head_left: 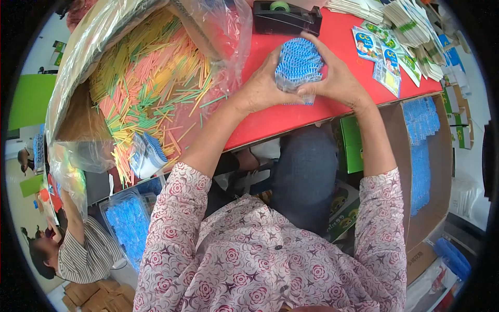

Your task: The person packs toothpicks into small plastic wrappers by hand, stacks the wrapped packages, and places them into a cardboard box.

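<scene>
A bundle of blue-and-white packets (299, 62), seen edge-on with wavy blue edges, is held over the red table. My left hand (266, 83) curves round its left side. On the other side, my right hand (338, 78) wraps it, with the thumbs of both hands close together at the near lower edge. Clear plastic shows around the bundle's lower part. Both sets of fingers are partly hidden behind it.
A plastic-lined carton (78, 112) of colored sticks (150, 78) tips onto the red table (254, 125) at left. A tape dispenser (286, 21) stands behind the bundle. Printed packets (384, 57) lie right, above a cardboard box (436, 171). Another person (86, 244) sits at left.
</scene>
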Demonstrator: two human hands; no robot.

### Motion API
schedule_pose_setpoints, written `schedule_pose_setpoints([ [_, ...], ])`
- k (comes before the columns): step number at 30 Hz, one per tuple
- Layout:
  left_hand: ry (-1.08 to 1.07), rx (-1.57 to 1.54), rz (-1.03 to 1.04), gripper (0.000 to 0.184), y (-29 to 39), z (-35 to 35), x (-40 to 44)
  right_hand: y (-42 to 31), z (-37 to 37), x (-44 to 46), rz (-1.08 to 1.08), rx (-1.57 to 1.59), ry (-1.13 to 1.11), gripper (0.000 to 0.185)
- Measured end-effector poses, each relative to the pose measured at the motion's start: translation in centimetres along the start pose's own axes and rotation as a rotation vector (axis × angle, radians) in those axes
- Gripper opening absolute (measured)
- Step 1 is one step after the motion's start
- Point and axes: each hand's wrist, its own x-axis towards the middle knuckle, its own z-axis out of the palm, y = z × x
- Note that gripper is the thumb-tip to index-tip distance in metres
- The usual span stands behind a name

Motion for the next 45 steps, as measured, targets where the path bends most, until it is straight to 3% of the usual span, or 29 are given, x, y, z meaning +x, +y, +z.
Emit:
schedule_pose_setpoints([
  [5,-0.033,0.035,0.013,0.090,0.3,0.0,0.1,-0.9,-1.8,1.4,0.033,-0.100,-0.199,0.101],
  [8,-0.018,0.151,-0.055,0.088,1.1,-0.2,0.0,-2.2,-1.2,1.8,-0.054,-0.184,-0.196,0.092],
  [13,-0.043,0.044,-0.019,0.086,0.2,0.2,0.2,-2.1,-0.3,2.2,-0.145,-0.339,-0.152,0.086],
  [16,0.077,-0.049,-0.014,0.088,1.0,0.8,-0.1,-3.1,0.2,1.0,-0.107,-0.346,-0.136,0.088],
  [22,0.009,-0.112,0.006,0.083,1.5,1.1,0.3,-2.8,-0.1,0.4,0.003,-0.235,-0.070,0.088],
  [24,-0.036,-0.155,0.008,0.081,3.1,1.7,0.0,-2.6,-0.5,-0.4,-0.064,-0.243,-0.054,0.084],
  [26,-0.002,-0.027,-0.052,0.088,4.3,2.0,-0.6,-2.4,-0.9,-1.4,-0.048,-0.181,-0.031,0.085],
  [30,-0.047,0.087,0.063,0.098,6.7,3.7,-1.0,-3.2,-2.9,-5.1,-0.045,-0.043,0.040,0.087],
  [34,-0.118,-0.072,0.005,0.107,11.8,6.7,-1.0,-5.2,-5.5,-9.6,0.003,-0.024,0.185,0.085],
  [39,-0.241,0.023,0.061,0.109,13.8,10.1,0.4,-5.5,-8.4,-14.4,0.005,0.023,0.352,0.081],
  [45,-0.327,-0.047,0.099,0.114,15.9,14.8,1.6,-5.1,-11.5,-18.4,0.102,0.013,0.369,0.079],
])
